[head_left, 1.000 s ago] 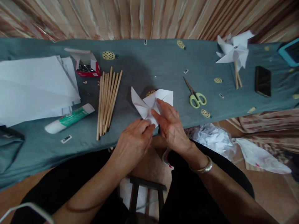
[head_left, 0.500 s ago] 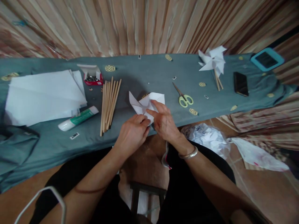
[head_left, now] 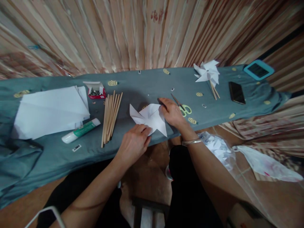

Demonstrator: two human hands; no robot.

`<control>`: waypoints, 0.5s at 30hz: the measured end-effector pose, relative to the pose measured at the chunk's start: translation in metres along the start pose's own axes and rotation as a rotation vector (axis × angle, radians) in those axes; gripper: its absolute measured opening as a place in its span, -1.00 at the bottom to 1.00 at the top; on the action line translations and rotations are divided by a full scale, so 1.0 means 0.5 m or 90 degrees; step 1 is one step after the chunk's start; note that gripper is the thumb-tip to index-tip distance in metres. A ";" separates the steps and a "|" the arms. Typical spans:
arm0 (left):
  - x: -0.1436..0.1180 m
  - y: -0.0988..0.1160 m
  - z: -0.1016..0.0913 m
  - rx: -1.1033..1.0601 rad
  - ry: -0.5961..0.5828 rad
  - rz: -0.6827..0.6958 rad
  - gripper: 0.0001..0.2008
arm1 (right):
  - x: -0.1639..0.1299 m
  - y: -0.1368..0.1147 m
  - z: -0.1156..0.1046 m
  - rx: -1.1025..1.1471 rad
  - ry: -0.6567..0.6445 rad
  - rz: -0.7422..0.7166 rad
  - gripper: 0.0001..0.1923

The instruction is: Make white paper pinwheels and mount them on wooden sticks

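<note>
A white paper pinwheel (head_left: 154, 119), with pointed blades and some folds toward its middle, lies on the cloth in front of me. My left hand (head_left: 136, 139) is closed on its near left edge, thumb and fingers pressed together. At the upper right of the paper, my right hand (head_left: 173, 113) has its fingers curled over the corner, which they partly hide. Just beyond that hand are green-handled scissors (head_left: 186, 110), one handle partly covered. Several thin wooden sticks (head_left: 111, 118) lie left of the pinwheel.
Left stand a paper stack (head_left: 49, 110), a glue tube (head_left: 80, 130) and a red box (head_left: 97, 91) of small metal pieces. Far right are a finished pinwheel (head_left: 207, 74) on sticks, a phone (head_left: 237, 92) and a blue-framed device (head_left: 258, 69). A bag of paper scraps (head_left: 217, 147) sits on the floor.
My right hand has moved from the paper's middle to its upper right corner. A blade at the near right now shows uncovered. My left hand stays on the near edge; the view has tilted up.
</note>
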State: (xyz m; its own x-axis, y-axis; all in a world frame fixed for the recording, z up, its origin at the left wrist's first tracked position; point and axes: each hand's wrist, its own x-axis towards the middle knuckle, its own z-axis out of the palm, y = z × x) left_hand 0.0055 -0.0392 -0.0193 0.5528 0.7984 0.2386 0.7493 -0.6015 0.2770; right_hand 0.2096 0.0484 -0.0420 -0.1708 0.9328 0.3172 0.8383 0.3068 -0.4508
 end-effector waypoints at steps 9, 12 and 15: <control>-0.008 -0.029 -0.010 -0.035 0.065 0.043 -0.76 | 0.002 0.003 -0.054 0.067 -0.079 0.085 -0.68; -0.004 -0.038 -0.010 -0.035 0.085 0.049 -0.76 | -0.011 0.016 -0.068 0.095 -0.103 0.113 -0.70; -0.002 -0.040 -0.007 -0.039 0.083 0.045 -0.75 | -0.026 0.025 -0.070 0.107 -0.114 0.127 -0.71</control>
State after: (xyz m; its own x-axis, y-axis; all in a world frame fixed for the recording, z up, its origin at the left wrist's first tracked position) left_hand -0.0113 -0.0279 -0.0216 0.5488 0.7461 0.3772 0.6839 -0.6601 0.3107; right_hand 0.2405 0.0335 -0.0228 -0.1128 0.9916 0.0633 0.7695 0.1275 -0.6258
